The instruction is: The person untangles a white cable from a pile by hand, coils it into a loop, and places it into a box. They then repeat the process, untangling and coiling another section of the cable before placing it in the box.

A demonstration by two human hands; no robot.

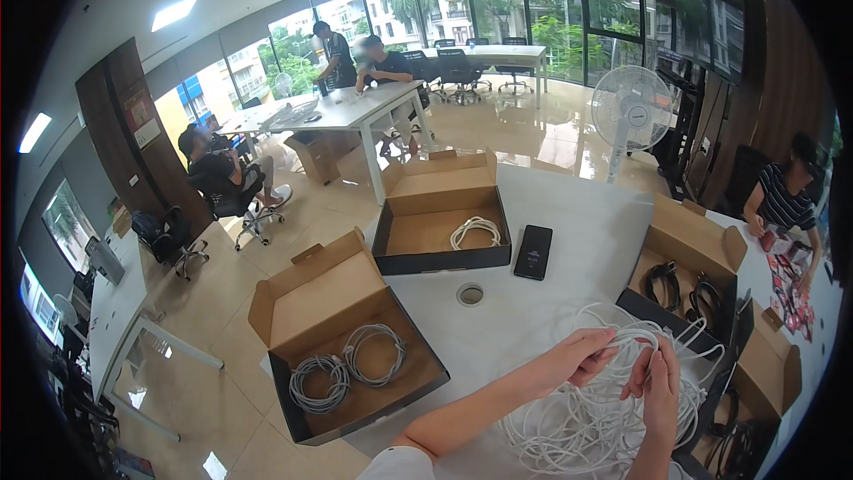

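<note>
Over the white cable tangle (pixel 569 440) on the surface (pixel 577 204) — held gathered loops (pixel 635 335) pinched in left hand (pixel 588 357) and right hand (pixel 659 380). Had white coil (pixel 475 221) and grey coils (pixel 373 330) boxed — left plenty loose.

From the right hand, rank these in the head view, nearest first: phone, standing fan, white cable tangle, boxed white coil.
From the right hand:
1. White cable tangle: at the hand, and spread beneath it.
2. Phone: ahead, to the left.
3. White coil: farther left, inside an open box.
4. Standing fan: well ahead, on the floor.
</note>
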